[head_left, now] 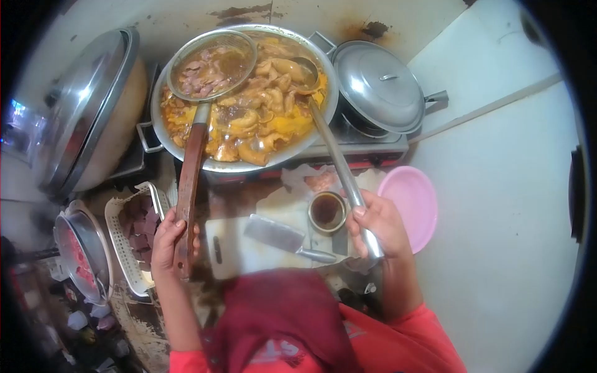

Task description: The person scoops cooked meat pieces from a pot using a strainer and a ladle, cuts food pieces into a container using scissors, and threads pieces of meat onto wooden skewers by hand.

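Observation:
My left hand point(176, 241) is wrapped round the brown wooden handle of a round mesh strainer point(213, 64). The strainer holds pinkish-brown pieces and lies over the back left of a wide metal pan point(157, 127). In my right hand point(379, 225) is the metal handle of a ladle point(339, 152), whose bowl dips into the right side of the pan. Pieces of meat point(249, 118) in yellow-brown broth fill the pan.
A lidded pot point(379, 84) stands right of the pan; a large lid point(87, 112) leans left. Nearer are a cleaver point(273, 232) on a white cutting board point(233, 258), a bowl of dark liquid point(327, 212), a pink basin point(413, 208) and a white basket point(118, 242) of dark blocks.

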`<state>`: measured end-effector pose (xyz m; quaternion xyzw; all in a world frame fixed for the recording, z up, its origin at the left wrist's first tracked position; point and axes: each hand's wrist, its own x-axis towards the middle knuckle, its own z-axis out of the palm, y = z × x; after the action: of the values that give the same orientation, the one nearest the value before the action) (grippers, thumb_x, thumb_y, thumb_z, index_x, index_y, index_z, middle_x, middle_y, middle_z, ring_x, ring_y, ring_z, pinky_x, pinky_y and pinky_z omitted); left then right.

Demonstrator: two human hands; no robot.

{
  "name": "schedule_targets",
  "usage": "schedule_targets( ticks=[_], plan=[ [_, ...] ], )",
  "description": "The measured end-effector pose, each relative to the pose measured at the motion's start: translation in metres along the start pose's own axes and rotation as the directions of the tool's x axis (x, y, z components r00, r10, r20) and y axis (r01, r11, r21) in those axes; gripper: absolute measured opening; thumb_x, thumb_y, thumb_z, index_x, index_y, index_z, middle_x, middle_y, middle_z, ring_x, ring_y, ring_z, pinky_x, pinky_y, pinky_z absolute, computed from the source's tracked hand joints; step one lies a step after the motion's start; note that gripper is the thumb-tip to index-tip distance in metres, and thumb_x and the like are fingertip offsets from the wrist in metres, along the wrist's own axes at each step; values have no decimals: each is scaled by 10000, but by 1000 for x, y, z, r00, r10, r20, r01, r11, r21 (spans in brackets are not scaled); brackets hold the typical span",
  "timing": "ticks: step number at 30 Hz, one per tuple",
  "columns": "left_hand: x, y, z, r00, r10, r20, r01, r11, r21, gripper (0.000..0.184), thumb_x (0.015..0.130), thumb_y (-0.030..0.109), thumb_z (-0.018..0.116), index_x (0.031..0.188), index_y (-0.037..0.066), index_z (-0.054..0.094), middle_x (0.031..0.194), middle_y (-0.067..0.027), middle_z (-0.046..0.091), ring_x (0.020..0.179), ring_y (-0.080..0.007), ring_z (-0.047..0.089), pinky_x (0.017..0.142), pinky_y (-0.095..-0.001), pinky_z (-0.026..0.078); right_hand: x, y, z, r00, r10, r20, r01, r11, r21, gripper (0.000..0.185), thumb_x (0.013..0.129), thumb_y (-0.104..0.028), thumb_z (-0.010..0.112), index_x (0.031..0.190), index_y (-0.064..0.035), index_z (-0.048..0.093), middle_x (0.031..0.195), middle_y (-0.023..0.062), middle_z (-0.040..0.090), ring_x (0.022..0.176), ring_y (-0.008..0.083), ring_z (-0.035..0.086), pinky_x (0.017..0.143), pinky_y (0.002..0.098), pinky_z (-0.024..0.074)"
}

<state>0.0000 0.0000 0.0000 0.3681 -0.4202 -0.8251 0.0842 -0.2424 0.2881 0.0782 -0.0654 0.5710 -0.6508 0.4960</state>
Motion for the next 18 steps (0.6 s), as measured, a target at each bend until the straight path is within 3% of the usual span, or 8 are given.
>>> schedule_targets(
  ticks=[2, 8, 11, 12, 15, 17, 18],
  plan=[
    [-2, 9, 1, 999, 26, -27, -23, 995, 98, 491, 815, 254, 597, 1235, 73, 419, 803, -103, 597, 569, -165, 593, 491, -246, 500, -3, 3, 8, 999, -39, -23, 39, 999, -8, 389, 872, -133, 490, 1204, 56, 416, 640, 63, 536, 370, 131, 505, 331, 219, 398],
    [12, 13, -2, 977, 201, -77, -157, 911, 381, 328, 848, 139, 556, 1142, 9, 495, 911, -54, 567, 833, -115, 553, 735, -251, 451, -10, 10, 6, 999, -10, -46, 8, 999, -45, 400, 871, -88, 467, 1244, 38, 398, 643, 65, 538, 381, 128, 506, 352, 222, 406],
    [17, 19, 4, 911, 394, -121, -257, 774, 579, 337, 831, 72, 564, 1149, -7, 486, 953, -38, 548, 887, -106, 509, 805, -243, 403, -11, 19, 7, 998, 8, -66, -14, 996, -90, 442, 864, -46, 468, 1287, 30, 366, 643, 60, 530, 394, 129, 510, 369, 229, 420],
    [19, 23, 19, 799, 591, -112, -350, 608, 713, 296, 784, -9, 569, 1076, -12, 522, 878, -22, 542, 780, -114, 519, 728, -236, 426, -11, 22, 10, 998, 13, -68, -19, 996, -89, 453, 861, -30, 469, 1296, 28, 357, 649, 58, 528, 401, 129, 514, 374, 230, 424],
    [18, 56, 85, 767, 629, 130, -437, 363, 823, 271, 761, -18, 570, 1030, -4, 544, 880, -55, 549, 775, -131, 527, 713, -249, 433, -9, 30, 19, 998, -3, -60, -2, 997, -73, 484, 852, 6, 476, 1316, 23, 339, 670, 54, 522, 424, 127, 521, 387, 235, 434],
    [36, 69, 121, 748, 552, 368, -526, 155, 836, 261, 744, -11, 580, 1003, 17, 562, 910, -104, 557, 790, -207, 562, 702, -299, 456, -4, 41, 19, 998, -52, -31, 51, 998, -40, 495, 848, 17, 482, 1320, 20, 336, 689, 54, 520, 441, 123, 524, 393, 237, 438],
    [54, 71, 139, 689, 550, 473, -587, 41, 808, 248, 750, 5, 579, 998, 11, 569, 898, -110, 560, 792, -219, 567, 701, -311, 455, -4, 43, 19, 997, -77, -13, 76, 996, -40, 488, 852, 13, 480, 1319, 16, 339, 708, 56, 519, 460, 118, 521, 402, 240, 444]
  ],
)
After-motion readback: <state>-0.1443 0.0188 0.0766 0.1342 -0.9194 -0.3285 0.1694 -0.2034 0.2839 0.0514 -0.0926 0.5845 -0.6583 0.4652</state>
